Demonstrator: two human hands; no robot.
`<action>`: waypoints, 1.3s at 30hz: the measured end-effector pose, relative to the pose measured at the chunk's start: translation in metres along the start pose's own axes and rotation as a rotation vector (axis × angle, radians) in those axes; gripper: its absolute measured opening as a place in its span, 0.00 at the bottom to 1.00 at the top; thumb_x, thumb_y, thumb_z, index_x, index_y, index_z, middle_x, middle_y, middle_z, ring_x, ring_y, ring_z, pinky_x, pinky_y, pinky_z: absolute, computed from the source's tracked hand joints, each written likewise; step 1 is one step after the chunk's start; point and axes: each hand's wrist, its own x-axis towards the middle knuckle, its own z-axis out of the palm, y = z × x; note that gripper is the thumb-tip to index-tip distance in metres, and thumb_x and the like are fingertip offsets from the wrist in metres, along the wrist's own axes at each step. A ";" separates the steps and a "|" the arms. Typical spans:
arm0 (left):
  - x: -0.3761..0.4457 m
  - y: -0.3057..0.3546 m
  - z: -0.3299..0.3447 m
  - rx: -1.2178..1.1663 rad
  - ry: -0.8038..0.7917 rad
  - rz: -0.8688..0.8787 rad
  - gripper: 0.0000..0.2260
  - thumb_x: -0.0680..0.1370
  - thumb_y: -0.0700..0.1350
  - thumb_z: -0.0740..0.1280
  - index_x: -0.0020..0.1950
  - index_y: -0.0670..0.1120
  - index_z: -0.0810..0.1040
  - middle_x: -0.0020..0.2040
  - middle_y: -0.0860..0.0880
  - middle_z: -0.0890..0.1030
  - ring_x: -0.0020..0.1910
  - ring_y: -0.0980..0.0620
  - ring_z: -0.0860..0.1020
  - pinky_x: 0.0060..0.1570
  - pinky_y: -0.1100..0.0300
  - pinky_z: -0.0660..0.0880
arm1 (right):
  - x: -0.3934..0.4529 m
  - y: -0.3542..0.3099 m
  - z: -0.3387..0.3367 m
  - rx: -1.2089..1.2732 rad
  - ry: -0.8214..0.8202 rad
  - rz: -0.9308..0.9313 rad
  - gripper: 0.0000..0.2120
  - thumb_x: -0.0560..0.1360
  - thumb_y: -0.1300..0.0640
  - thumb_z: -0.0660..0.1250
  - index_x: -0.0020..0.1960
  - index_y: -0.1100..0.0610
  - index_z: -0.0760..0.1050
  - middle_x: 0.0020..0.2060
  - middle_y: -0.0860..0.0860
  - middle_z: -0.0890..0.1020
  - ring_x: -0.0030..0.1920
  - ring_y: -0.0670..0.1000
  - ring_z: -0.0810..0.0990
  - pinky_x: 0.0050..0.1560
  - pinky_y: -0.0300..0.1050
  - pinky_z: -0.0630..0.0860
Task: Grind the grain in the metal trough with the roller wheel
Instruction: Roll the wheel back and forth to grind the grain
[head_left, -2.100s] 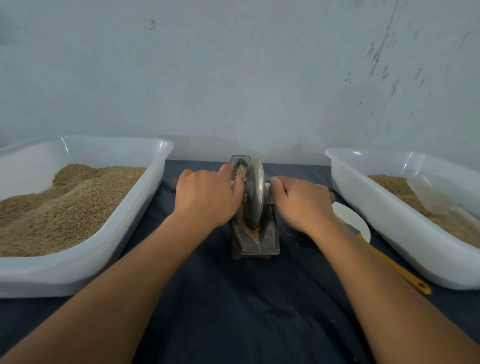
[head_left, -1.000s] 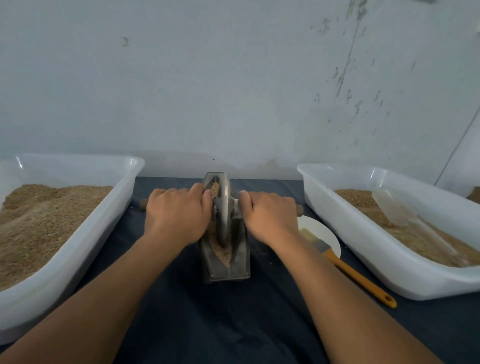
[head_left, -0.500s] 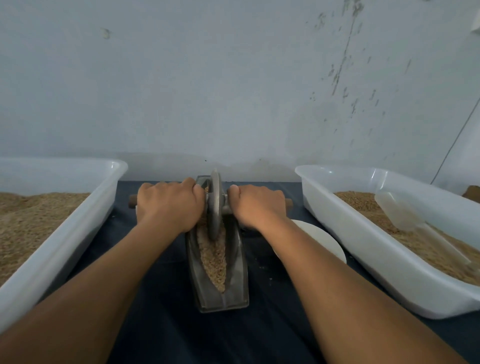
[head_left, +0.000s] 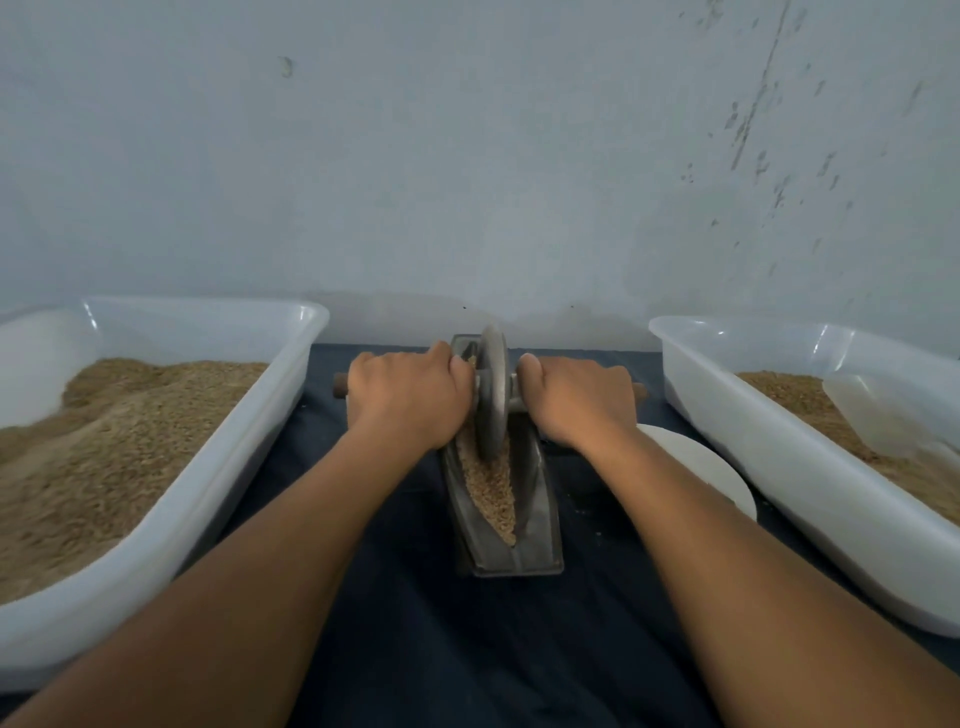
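The roller wheel (head_left: 492, 392) is stood in the metal trough (head_left: 540, 499) at the desk's far edge, over grain (head_left: 491, 486); its axle is gripped by the left hand (head_left: 408, 397) and right hand (head_left: 576, 400).

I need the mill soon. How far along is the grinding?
Done: grain is loaded in the metal trough. In hand: left hand and right hand grip the axle, roller wheel at the far end. Left: the near grain looks whole, so more passes seem needed.
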 end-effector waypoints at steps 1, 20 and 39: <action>-0.003 0.000 -0.002 0.004 -0.003 0.005 0.16 0.81 0.55 0.44 0.47 0.51 0.68 0.33 0.50 0.72 0.30 0.50 0.68 0.41 0.50 0.65 | -0.003 0.000 -0.001 0.000 -0.001 -0.001 0.24 0.81 0.48 0.42 0.34 0.51 0.70 0.29 0.50 0.73 0.31 0.52 0.69 0.46 0.54 0.63; -0.059 0.009 -0.049 0.112 -0.034 0.073 0.18 0.83 0.56 0.42 0.48 0.50 0.66 0.32 0.51 0.73 0.28 0.51 0.69 0.36 0.52 0.65 | -0.061 0.000 -0.028 -0.034 0.060 -0.078 0.21 0.82 0.46 0.44 0.36 0.48 0.69 0.32 0.46 0.74 0.36 0.49 0.72 0.51 0.53 0.68; -0.020 0.003 -0.021 0.021 -0.096 0.061 0.15 0.82 0.55 0.42 0.48 0.51 0.65 0.35 0.48 0.74 0.31 0.48 0.71 0.38 0.51 0.67 | -0.027 0.003 -0.004 -0.058 0.057 -0.039 0.21 0.82 0.46 0.42 0.42 0.50 0.70 0.35 0.48 0.73 0.38 0.54 0.72 0.48 0.54 0.64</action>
